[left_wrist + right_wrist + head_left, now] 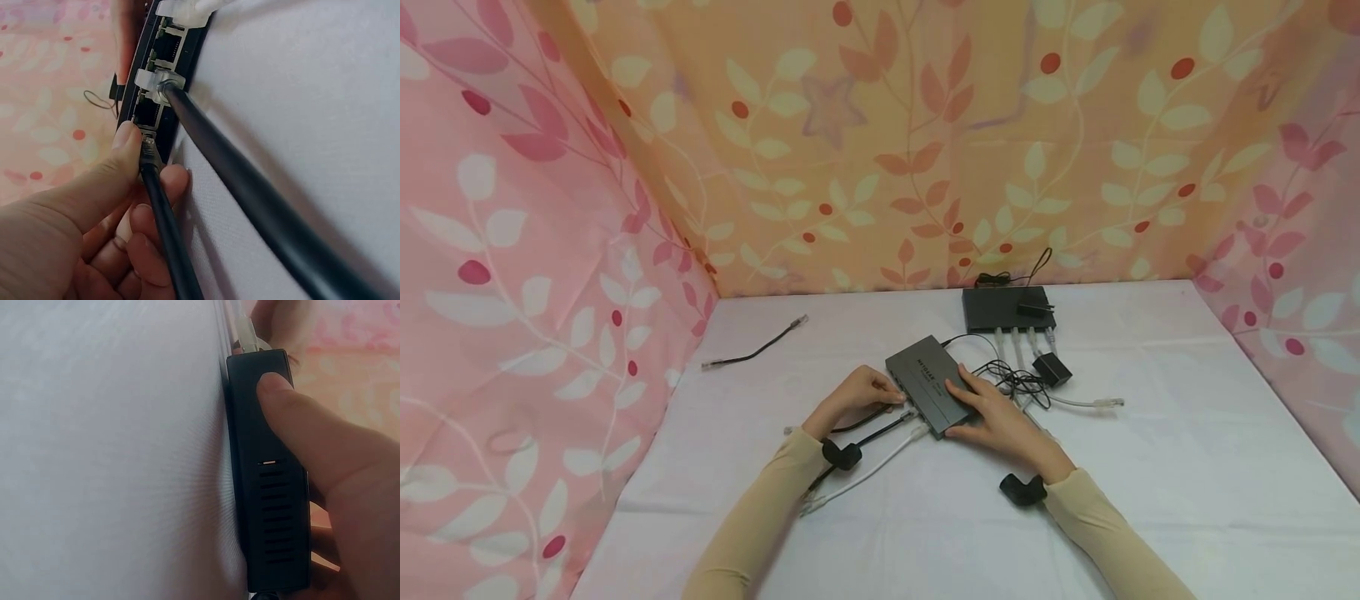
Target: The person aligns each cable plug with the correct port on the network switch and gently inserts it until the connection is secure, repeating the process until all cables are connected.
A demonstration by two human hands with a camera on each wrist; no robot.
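Observation:
A grey Netgear network switch (927,379) sits at the middle of the table, turned at an angle. My right hand (1000,417) holds its right end, fingers over the top and thumb (278,400) pressed on the vented side wall. At the port side, my left hand (859,392) pinches the clear plug (149,152) of a black network cable between thumb and fingertips, right at an end port. A second black cable (231,169) is plugged in one port away. Beyond another open port sits the plug of a white cable (876,468).
Behind stands another black switch (1000,308) with several pale cables in its front. A bundled black power cord (1018,379) and its adapter (1052,369) lie before it. One short black cable (756,350) lies at the far left; a pale cable's plug (1108,403) points right.

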